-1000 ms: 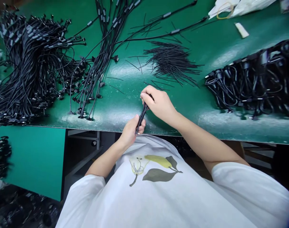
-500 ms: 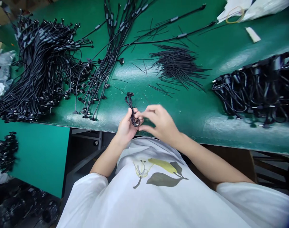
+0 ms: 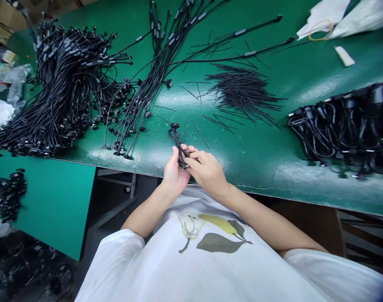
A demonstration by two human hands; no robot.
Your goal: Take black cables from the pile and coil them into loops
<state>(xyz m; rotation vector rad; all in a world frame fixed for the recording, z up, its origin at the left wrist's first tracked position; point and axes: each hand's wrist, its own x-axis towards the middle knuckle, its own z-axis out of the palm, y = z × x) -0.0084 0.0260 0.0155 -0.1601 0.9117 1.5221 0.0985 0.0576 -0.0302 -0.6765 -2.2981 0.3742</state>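
Observation:
A black cable folded into a small bundle (image 3: 179,145) is held just above the table's front edge, one connector at its far end and another near the palm. My left hand (image 3: 175,173) is wrapped round the bundle from the left, thumb up along its side. From the right, my right hand (image 3: 209,171) pinches at the bundle's near end, thumb and fingertips against it. A heap of thin black ties (image 3: 243,90) lies beyond my hands to the right. Loose straight cables (image 3: 144,94) with grey sleeves spread beyond them to the left.
A large pile of black cables (image 3: 58,88) covers the left of the green table (image 3: 241,155). Folded cable bundles (image 3: 345,126) sit in rows at the right. White plastic bags (image 3: 361,21) and a yellow ring lie at the back right. A lower green surface (image 3: 56,201) is at left.
My right hand has closed in on the bundle, its thumb and fingers now together where they were apart. The table and its contents have shifted slightly right in view.

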